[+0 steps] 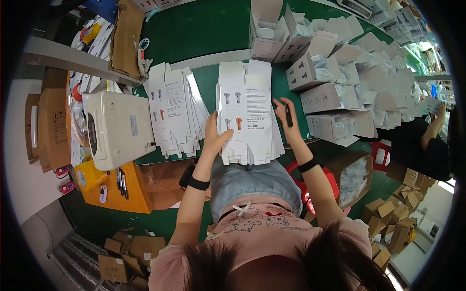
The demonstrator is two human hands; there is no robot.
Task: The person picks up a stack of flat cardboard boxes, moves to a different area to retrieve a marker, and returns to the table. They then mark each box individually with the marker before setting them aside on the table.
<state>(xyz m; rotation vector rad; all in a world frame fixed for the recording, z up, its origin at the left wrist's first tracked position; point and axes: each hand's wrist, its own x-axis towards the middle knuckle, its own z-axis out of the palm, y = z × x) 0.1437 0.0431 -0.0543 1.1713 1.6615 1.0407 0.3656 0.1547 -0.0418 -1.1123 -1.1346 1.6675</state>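
Note:
A stack of white flat, unfolded cartons (250,140) printed with small pictures of earbuds lies in front of me, its near end above my lap. My left hand (213,137) grips its left edge, the thumb on the top sheet and the fingers down the side. Just off the right edge is my right hand (288,121), its fingers curled around a short black object that looks like a marker pen (289,116). A second, more loosely fanned pile of the same cartons (171,109) lies to the left on the green table (204,36).
Several open white boxes (320,99) with plastic-wrapped contents crowd the right side. At left stand a beige machine (119,128), a yellow tape roll (89,175) and pens (122,183) on an orange table. A bag-filled carton (357,179) and a co-worker's arm (433,127) are at right.

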